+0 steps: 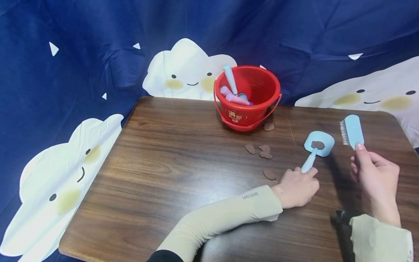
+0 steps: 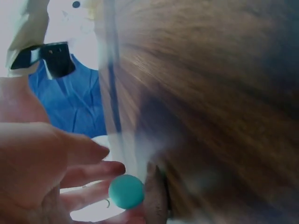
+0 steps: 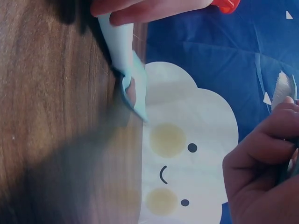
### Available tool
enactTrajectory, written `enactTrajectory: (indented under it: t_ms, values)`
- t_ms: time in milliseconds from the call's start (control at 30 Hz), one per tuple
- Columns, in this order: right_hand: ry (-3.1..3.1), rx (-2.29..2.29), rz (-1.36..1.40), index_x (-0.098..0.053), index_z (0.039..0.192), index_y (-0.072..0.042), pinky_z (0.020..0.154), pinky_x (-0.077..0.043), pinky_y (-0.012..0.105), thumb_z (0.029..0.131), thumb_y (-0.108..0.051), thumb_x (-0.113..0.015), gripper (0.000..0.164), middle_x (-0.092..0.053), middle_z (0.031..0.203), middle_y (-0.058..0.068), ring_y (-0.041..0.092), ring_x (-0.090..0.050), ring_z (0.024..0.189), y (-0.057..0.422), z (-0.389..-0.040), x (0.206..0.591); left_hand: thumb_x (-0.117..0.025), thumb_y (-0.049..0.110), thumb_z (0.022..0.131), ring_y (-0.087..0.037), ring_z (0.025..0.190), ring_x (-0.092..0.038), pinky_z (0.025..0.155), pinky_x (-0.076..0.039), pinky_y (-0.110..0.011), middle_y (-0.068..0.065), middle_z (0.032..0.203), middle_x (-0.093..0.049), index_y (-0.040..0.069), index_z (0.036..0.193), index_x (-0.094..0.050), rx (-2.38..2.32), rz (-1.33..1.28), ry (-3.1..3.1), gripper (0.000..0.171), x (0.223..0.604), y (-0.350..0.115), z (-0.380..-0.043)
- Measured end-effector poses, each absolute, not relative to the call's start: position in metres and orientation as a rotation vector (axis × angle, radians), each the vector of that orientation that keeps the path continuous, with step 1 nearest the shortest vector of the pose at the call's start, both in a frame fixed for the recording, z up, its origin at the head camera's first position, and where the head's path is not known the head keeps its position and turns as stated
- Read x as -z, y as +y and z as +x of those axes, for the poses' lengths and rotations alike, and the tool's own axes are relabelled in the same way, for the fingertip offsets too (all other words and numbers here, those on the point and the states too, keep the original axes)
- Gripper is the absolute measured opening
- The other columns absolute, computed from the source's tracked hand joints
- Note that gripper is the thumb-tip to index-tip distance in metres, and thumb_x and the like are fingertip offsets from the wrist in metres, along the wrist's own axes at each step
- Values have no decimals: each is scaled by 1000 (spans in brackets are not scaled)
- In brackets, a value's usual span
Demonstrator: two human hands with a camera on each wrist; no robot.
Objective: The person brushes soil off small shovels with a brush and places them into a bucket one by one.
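Observation:
My left hand (image 1: 299, 187) holds a small light blue shovel (image 1: 307, 164) by its handle. The shovel's flat blade points away from me, carrying a brown clay-like piece (image 1: 317, 145). In the left wrist view, the handle's round teal end (image 2: 126, 191) shows beside my fingers. To the right, my right hand (image 1: 376, 174) grips a light blue brush (image 1: 354, 129) by its lower end, thumb on top, with pale bristles facing left toward the shovel. The brush is raised, apart from the blade. Part of the shovel's handle (image 3: 117, 44) is covered by fingers in the right wrist view.
A red bucket (image 1: 247, 116) stands at the back of the brown wooden table (image 1: 157, 156), with several pastel-handled tools (image 1: 231, 80) inside. Several flat brown pieces (image 1: 269, 174) lie between bucket and left hand. A blue cloth (image 1: 98, 22) with smiling clouds hangs behind.

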State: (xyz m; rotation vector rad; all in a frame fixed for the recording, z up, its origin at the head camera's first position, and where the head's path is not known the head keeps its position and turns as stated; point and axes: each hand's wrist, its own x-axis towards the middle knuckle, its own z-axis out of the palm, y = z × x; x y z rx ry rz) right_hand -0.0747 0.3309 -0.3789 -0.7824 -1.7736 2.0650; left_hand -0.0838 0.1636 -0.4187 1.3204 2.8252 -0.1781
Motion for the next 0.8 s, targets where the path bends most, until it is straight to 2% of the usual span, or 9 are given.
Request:
enactTrajectory:
  t_ms: [133, 400, 567, 667, 800]
  values:
    - [-1793, -2062, -774, -69, 66, -7, 33, -37, 19, 85, -30, -72, 30, -56, 47, -1, 7, -48, 37, 330, -74, 378, -54, 35, 95, -9, 70, -54, 47, -42, -22, 9, 114, -47, 35, 101, -65, 109, 1277, 2884, 13, 420, 163, -89]
    - [-1782, -2069, -785, -69, 65, -8, 34, -38, 18, 87, -26, -70, 28, -56, 46, -1, 7, -48, 37, 329, -74, 376, -65, 39, 87, -10, 78, -54, 53, -42, -21, 4, 116, -47, 30, 99, -64, -5, 1179, 2921, 15, 421, 166, -99]
    - [-1769, -2093, -777, -68, 64, -8, 33, -38, 19, 88, -24, -70, 29, -56, 45, 0, 7, -49, 37, 327, -73, 376, -62, 33, 89, -9, 77, -54, 52, -42, -20, -1, 103, -52, 25, 103, -57, -159, 1048, 2860, 16, 423, 167, -105]
    - [-1779, -2086, -780, -69, 64, -8, 34, -38, 19, 88, -24, -69, 29, -57, 46, -1, 7, -49, 37, 328, -73, 376, -60, 33, 90, -8, 84, -54, 58, -45, -21, 2, 102, -57, 27, 113, -57, -344, 916, 2730, 24, 421, 169, -113]
    - [-1790, -2072, -779, -69, 65, -9, 34, -39, 18, 88, -25, -69, 28, -57, 47, -2, 6, -49, 38, 328, -73, 376, -53, 30, 93, -5, 106, -51, 77, -46, -18, 8, 117, -61, 30, 133, -50, -665, 687, 2515, 40, 415, 169, -124]
